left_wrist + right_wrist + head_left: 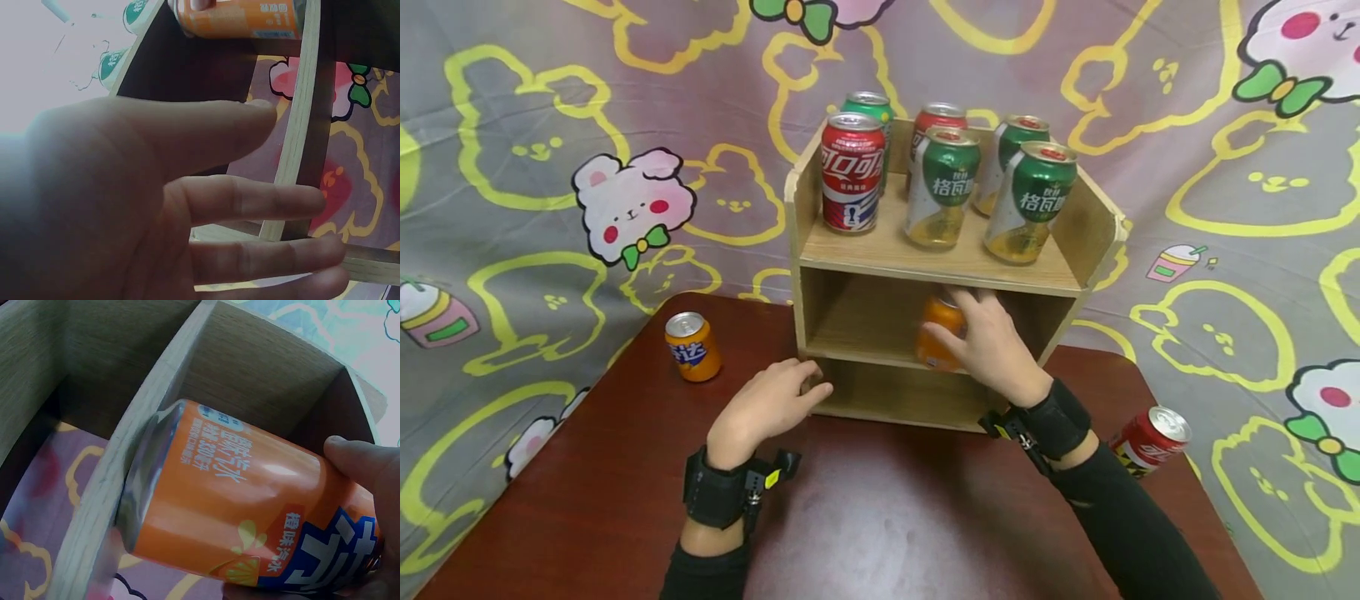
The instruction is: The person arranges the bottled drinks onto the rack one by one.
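My right hand (992, 342) grips an orange soda can (237, 500) near its top, thumb on one side and fingers on the other. The can is upright at the front edge of the middle level of a small wooden shelf (940, 279); in the right wrist view its base is at the shelf board's edge. My left hand (767, 404) is beside the shelf's lower left corner, holding nothing. In the left wrist view, the left hand's fingers (256, 200) are extended and spread, with part of the orange can (244, 19) beyond them.
On the top level stand red cola cans (852, 171) and several green cans (943, 187). Another orange can (692, 346) stands on the dark red table (610, 467) at the left. A red cola can (1150, 442) is at the right, beside my right forearm. A patterned cloth (722, 108) hangs behind.
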`<state>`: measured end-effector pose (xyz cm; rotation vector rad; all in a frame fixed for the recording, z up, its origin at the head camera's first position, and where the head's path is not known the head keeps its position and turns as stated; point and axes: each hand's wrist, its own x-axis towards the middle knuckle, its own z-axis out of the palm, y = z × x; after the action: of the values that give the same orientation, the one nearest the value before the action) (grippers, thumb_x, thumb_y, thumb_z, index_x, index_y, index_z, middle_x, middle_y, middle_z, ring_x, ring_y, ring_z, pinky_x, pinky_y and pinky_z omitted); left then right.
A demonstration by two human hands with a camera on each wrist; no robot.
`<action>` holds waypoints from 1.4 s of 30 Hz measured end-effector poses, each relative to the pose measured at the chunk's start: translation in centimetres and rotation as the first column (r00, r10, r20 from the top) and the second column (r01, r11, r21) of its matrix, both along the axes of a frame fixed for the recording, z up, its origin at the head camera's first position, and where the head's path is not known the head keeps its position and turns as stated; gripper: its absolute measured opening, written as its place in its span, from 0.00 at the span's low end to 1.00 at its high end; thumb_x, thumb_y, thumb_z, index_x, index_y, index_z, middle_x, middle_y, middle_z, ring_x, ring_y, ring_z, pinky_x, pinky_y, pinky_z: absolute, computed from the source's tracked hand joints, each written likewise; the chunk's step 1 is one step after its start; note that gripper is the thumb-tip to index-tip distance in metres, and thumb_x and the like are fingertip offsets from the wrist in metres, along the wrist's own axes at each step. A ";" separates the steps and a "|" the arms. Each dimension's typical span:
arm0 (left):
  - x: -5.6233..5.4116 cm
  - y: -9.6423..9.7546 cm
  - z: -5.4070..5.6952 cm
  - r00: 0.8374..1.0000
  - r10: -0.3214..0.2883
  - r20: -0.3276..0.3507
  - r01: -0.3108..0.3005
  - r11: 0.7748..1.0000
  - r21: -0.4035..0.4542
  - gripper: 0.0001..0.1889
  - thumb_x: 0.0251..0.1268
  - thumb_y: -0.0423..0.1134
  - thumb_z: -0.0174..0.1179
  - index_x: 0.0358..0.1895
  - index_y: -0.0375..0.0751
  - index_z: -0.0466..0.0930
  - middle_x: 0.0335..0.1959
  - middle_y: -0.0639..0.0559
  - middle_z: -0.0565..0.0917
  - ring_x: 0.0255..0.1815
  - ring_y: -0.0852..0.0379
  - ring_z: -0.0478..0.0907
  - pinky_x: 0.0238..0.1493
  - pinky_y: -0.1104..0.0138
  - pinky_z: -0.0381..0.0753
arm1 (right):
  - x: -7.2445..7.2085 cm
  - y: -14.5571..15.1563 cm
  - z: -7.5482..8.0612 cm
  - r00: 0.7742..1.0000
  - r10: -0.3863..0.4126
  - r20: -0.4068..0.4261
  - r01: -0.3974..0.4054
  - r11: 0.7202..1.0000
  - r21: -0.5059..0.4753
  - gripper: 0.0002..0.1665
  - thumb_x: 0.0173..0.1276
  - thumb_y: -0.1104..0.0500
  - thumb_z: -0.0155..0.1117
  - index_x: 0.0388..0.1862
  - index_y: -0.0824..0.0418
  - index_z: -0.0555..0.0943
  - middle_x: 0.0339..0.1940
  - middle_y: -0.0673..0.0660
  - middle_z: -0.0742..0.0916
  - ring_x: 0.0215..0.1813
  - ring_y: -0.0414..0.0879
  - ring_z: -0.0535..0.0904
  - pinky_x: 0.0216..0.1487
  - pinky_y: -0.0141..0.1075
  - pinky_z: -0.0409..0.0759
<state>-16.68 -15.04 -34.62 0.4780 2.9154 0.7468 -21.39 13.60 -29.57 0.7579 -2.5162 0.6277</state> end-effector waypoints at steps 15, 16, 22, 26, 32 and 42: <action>0.1 0.7 0.0 1.000 -0.012 -0.006 0.012 0.999 -0.037 0.22 0.70 0.50 0.53 0.58 0.37 0.75 0.52 0.40 0.78 0.48 0.46 0.77 0.47 0.52 0.76 | -0.6 -1.6 0.5 0.998 0.051 0.039 -0.054 0.996 0.068 0.35 0.59 0.50 0.71 0.63 0.62 0.72 0.32 0.57 0.80 0.25 0.46 0.73 0.23 0.39 0.71; 0.1 0.7 -0.1 1.000 -0.015 -0.006 0.014 0.999 -0.037 0.22 0.70 0.50 0.53 0.58 0.37 0.75 0.52 0.40 0.78 0.48 0.47 0.77 0.47 0.52 0.76 | -0.6 -1.6 0.6 0.997 0.064 0.032 -0.066 0.995 0.070 0.37 0.58 0.50 0.72 0.63 0.62 0.71 0.32 0.57 0.81 0.25 0.46 0.74 0.24 0.39 0.72; 0.0 0.9 0.0 0.999 -0.026 -0.019 0.025 0.999 -0.041 0.21 0.70 0.49 0.53 0.56 0.37 0.76 0.49 0.41 0.79 0.45 0.48 0.77 0.44 0.54 0.77 | -1.2 -2.0 0.5 0.993 0.121 0.009 -0.121 0.990 0.067 0.42 0.53 0.53 0.76 0.65 0.62 0.69 0.32 0.58 0.83 0.28 0.47 0.78 0.28 0.39 0.75; 0.0 0.9 -0.1 1.000 -0.025 -0.006 0.025 0.999 -0.044 0.22 0.70 0.50 0.53 0.57 0.38 0.76 0.49 0.42 0.79 0.45 0.48 0.77 0.44 0.54 0.77 | -1.3 -2.6 0.4 0.989 0.142 0.046 -0.145 0.988 0.058 0.41 0.54 0.53 0.75 0.65 0.62 0.69 0.33 0.58 0.83 0.28 0.46 0.78 0.28 0.39 0.76; 0.0 0.8 -0.1 1.000 -0.021 0.003 0.021 0.999 -0.050 0.22 0.70 0.51 0.53 0.57 0.38 0.76 0.49 0.41 0.79 0.46 0.47 0.77 0.45 0.53 0.76 | -1.8 -3.3 0.4 0.981 0.170 0.098 -0.175 0.984 0.046 0.41 0.56 0.53 0.74 0.65 0.63 0.68 0.35 0.57 0.84 0.31 0.46 0.79 0.31 0.38 0.77; -0.1 0.9 -0.2 0.999 -0.027 0.020 0.028 0.998 -0.049 0.23 0.70 0.51 0.53 0.58 0.37 0.75 0.50 0.41 0.78 0.46 0.46 0.78 0.45 0.53 0.76 | -2.2 -4.2 0.7 0.967 0.202 0.157 -0.211 0.976 0.043 0.41 0.58 0.53 0.72 0.67 0.63 0.66 0.38 0.58 0.84 0.34 0.46 0.81 0.35 0.38 0.78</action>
<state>-16.75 -14.12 -34.80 0.5016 2.8960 0.6701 -23.59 9.38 -28.92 1.0412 -2.6241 0.7065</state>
